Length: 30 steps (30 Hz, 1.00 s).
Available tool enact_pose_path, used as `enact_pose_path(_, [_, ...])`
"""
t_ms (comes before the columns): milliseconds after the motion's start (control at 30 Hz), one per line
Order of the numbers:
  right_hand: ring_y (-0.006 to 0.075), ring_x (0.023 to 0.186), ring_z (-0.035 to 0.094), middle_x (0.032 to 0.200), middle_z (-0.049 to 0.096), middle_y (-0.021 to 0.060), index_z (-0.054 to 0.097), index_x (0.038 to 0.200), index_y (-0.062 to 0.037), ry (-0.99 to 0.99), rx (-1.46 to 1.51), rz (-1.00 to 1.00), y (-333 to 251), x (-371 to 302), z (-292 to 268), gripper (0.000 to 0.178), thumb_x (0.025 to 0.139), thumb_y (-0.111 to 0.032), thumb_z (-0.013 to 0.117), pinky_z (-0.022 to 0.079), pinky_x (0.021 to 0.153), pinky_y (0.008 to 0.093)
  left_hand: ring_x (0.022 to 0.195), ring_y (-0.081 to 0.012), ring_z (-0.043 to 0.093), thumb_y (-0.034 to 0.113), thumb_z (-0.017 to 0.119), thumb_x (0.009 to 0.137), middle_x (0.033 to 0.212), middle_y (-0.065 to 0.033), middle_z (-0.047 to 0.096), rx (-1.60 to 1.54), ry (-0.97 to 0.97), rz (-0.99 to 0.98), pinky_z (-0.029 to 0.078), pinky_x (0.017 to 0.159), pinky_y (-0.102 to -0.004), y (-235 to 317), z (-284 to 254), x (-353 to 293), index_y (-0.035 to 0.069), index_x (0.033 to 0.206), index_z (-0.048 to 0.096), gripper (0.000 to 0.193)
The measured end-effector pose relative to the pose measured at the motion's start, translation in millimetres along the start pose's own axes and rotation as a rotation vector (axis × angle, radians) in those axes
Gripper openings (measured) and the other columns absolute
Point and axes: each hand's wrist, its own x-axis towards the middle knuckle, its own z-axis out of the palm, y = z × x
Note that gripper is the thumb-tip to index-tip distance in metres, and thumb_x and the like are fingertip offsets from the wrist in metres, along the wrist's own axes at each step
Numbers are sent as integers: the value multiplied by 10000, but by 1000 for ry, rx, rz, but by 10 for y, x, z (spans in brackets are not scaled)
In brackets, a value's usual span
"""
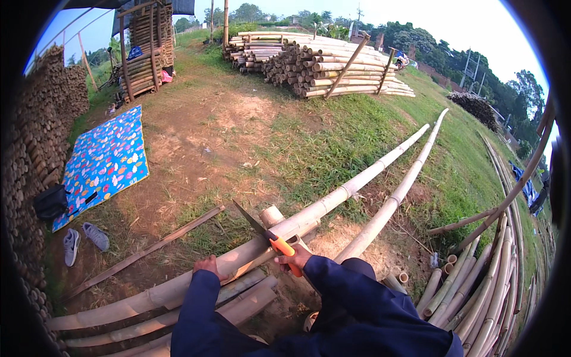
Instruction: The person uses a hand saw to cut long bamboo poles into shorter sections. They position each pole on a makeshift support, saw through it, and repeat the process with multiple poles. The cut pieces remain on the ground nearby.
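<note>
My right hand (pixel 295 257) grips the orange handle of a knife (pixel 266 231) whose dark blade points up and left, resting against a long pale bamboo pole (pixel 333 200). My left hand (pixel 207 266) presses on the same pole, a little to the left of the blade. The pole runs from the lower left up to the right across the grass. A second long bamboo pole (pixel 397 194) lies beside it on the right. Both forearms wear dark blue sleeves.
Split bamboo pieces (pixel 143 321) lie under the pole at lower left. More poles (pixel 488 285) are stacked at right. A thin strip (pixel 148 250) lies on the dirt. A flowered blue mat (pixel 104 160), grey shoes (pixel 83 241), a black bag (pixel 50 202) and bamboo piles (pixel 321 65) are behind.
</note>
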Motion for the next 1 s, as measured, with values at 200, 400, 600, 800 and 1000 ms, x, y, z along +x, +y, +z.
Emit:
enact_pose_path(200, [162, 872, 685, 967, 720, 84, 620, 1201, -1, -49, -201, -189, -6, -171, -196, 437, 898, -251, 812, 541, 834, 330, 1172, -340, 641, 650, 855, 617, 1286, -154, 654, -47, -114, -42, 487, 1028, -450, 106, -89, 36, 80, 1289, 553, 931])
enact_pose_path(400, [220, 915, 682, 932, 716, 184, 680, 1038, 50, 398, -318, -639, 221, -374, -357, 447, 1005, -385, 579, 515, 854, 356, 1182, -343, 638, 647, 860, 625, 1261, -156, 661, -74, -13, -8, 481, 1037, -452, 10, -24, -11, 68, 1249, 570, 900])
enact_pose_path(600, [157, 592, 547, 600, 578, 84, 679, 834, 51, 712, -96, -393, 391, -41, -643, 590, 1085, -420, 427, 428, 571, 336, 1183, -344, 635, 609, 869, 636, 1245, -169, 668, -73, -114, -52, 476, 1048, -448, 103, -264, -92, 63, 1249, 574, 873])
enact_pose_path(800, [186, 639, 556, 629, 604, 106, 665, 748, 38, 641, -290, -287, 555, 98, -689, 588, 1038, -455, 526, 442, 631, 382, 1169, -378, 625, 561, 873, 637, 1285, -184, 643, -108, 8, 11, 467, 1055, -456, 33, -41, -34, 48, 1278, 546, 884])
enact_pose_path(1000, [201, 687, 613, 699, 662, 162, 682, 845, 73, 590, -357, -214, 452, 83, -596, 507, 964, -418, 649, 478, 673, 395, 1169, -407, 605, 600, 859, 628, 1277, -183, 642, -87, -42, -47, 456, 1046, -492, -31, 30, -25, 63, 1324, 520, 942])
